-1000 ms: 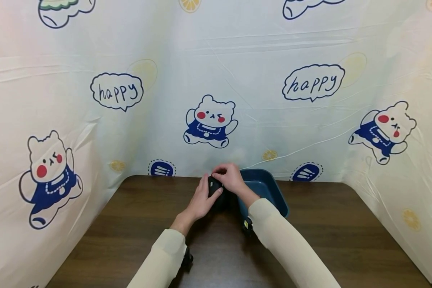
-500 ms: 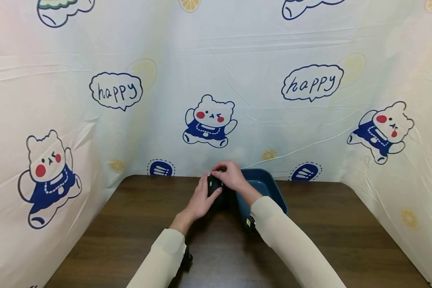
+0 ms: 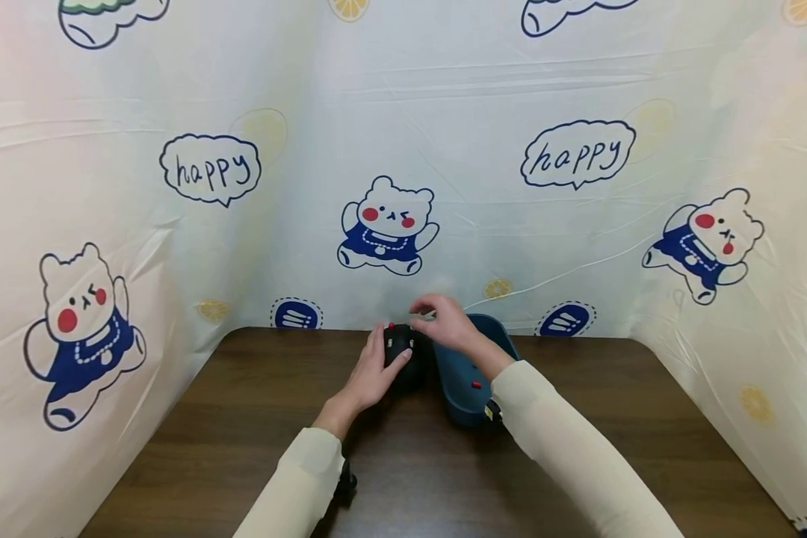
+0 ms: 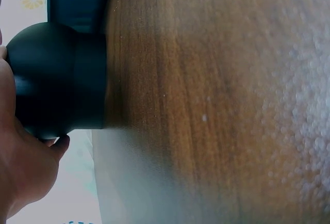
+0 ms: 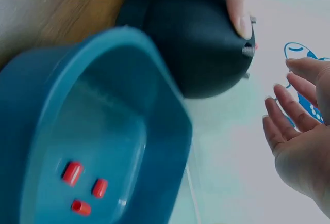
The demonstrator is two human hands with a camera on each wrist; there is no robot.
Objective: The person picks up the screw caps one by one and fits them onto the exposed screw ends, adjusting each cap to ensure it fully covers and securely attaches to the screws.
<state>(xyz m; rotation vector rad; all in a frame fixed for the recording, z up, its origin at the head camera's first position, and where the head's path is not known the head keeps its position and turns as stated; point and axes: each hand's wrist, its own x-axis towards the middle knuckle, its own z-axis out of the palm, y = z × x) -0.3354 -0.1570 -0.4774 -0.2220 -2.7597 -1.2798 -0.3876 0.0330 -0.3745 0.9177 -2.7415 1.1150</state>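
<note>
A black dome-shaped object (image 3: 398,345) stands on the table, with several small metal posts (image 5: 248,51) on its top. A small red cap (image 3: 391,325) shows at the far side of the top. My left hand (image 3: 368,376) grips the dome from the left, thumb across its near side; in the left wrist view the dome (image 4: 54,79) fills that hand's grasp. My right hand (image 3: 446,326) is off the dome, above the far end of the blue tray (image 3: 453,373). Its fingers are loosely bent and apart, holding nothing in the right wrist view.
Three small red caps (image 5: 99,188) lie inside the tray, just right of the dome. A brown wooden table (image 3: 255,418) lies beneath. Behind it hangs a printed curtain (image 3: 471,187), close to the table's back edge.
My right hand has left the top of the dome and moved right, towards the tray. The red cap on top and a red cap in the tray have come into view. The left hand keeps its hold.
</note>
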